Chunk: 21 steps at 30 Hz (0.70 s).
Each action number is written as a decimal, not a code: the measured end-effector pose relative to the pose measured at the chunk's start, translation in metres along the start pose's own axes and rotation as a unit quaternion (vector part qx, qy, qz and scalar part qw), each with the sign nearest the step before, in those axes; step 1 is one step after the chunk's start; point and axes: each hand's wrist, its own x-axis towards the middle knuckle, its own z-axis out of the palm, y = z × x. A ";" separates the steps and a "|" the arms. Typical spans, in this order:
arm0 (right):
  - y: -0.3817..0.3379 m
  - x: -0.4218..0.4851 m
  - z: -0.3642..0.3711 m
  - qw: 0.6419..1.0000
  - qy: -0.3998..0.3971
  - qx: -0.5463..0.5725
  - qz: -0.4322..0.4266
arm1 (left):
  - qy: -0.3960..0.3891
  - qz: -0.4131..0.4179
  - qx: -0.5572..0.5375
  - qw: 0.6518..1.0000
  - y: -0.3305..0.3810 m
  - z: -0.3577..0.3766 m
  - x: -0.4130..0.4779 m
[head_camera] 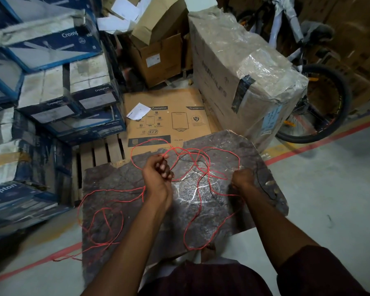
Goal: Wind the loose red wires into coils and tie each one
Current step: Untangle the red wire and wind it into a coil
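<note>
Loose red wire (198,167) sprawls in loops over a dark stone slab (126,184). My left hand (158,170) is raised above the slab's middle, fingers curled round strands of the wire. My right hand (242,178) is to the right, fist closed on another stretch of the same wire. More red wire (104,223) lies in slack loops on the slab's left part and trails onto the floor. A thin black wire (263,186) runs beside my right hand.
Stacked blue cartons (51,86) rise at the left. A flat cardboard box (169,118) on a wooden pallet lies beyond the slab. A plastic-wrapped carton (244,67) and a bicycle wheel (320,103) stand at the right. Grey floor with red tape lines (320,142) surrounds me.
</note>
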 end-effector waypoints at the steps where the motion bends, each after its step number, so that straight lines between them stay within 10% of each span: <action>1: 0.003 0.006 0.002 1.000 -0.009 0.004 -0.001 | -0.008 0.000 -0.014 1.000 0.006 0.001 -0.004; 14: -0.026 -0.059 -0.030 0.991 0.049 -0.014 -0.126 | -0.090 0.045 0.119 0.988 0.018 -0.002 -0.012; 21: 0.005 -0.079 -0.041 0.958 -0.073 -0.263 -0.084 | -0.121 0.106 0.340 0.926 -0.014 -0.037 0.003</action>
